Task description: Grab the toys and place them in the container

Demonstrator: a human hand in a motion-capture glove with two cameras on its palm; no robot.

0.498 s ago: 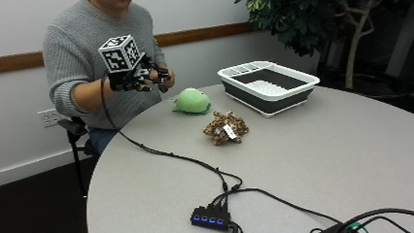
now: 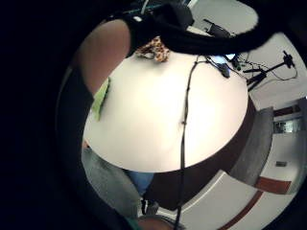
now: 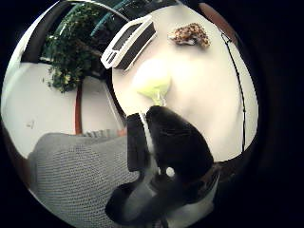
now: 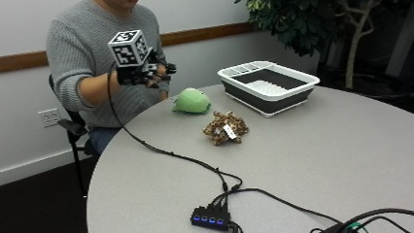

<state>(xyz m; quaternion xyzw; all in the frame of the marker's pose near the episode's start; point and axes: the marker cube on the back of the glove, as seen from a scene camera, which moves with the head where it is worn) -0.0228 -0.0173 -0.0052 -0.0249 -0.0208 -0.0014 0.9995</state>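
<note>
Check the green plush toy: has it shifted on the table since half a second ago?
No. In the outside view the green plush toy lies at the same spot beside the container and the leopard-print toy, untouched by the gloved right hand.

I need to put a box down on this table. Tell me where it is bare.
Bare table lies right of the spotted toy, in front of the container. Another patch lies between the table's left edge and the cable. It is crowded where the green toy, spotted toy and container cluster.
</note>
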